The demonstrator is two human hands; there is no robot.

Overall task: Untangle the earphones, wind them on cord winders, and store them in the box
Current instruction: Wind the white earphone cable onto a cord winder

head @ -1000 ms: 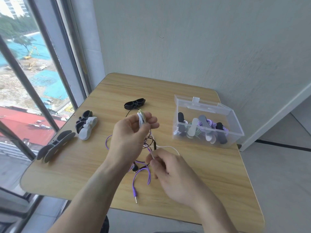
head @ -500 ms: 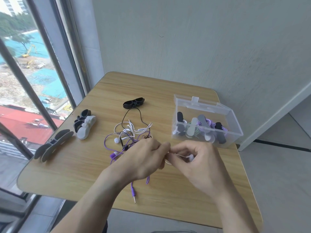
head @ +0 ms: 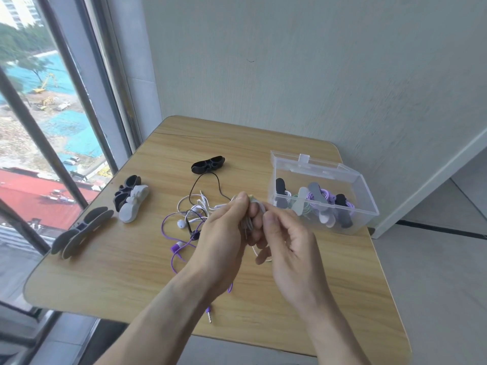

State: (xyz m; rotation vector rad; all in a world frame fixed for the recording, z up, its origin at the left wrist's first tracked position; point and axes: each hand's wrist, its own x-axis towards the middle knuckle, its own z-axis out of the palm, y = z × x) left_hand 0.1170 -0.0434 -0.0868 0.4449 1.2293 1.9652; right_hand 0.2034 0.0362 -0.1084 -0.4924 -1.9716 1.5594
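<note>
My left hand [head: 224,233] pinches the white cord winder [head: 247,219] above desk [head: 105,272] centre; right hand [head: 284,233] pinches white cord [head: 261,255]. Keep turns taut; tangle [head: 189,219] at 9 o'clock, box [head: 324,196] at 2.

High-rise room corner: small wooden table [head: 147,262] against plain wall [head: 303,75], window [head: 39,127] over a construction site.

Single view, camera on my head, looking forward and down across table [head: 110,272] toward wall [head: 290,75]. Close: my forearms enter from bottom edge, hands near centre. Window [head: 39,127] at left (wide lens bends its bars), floor at right. No second view to overlap.
</note>
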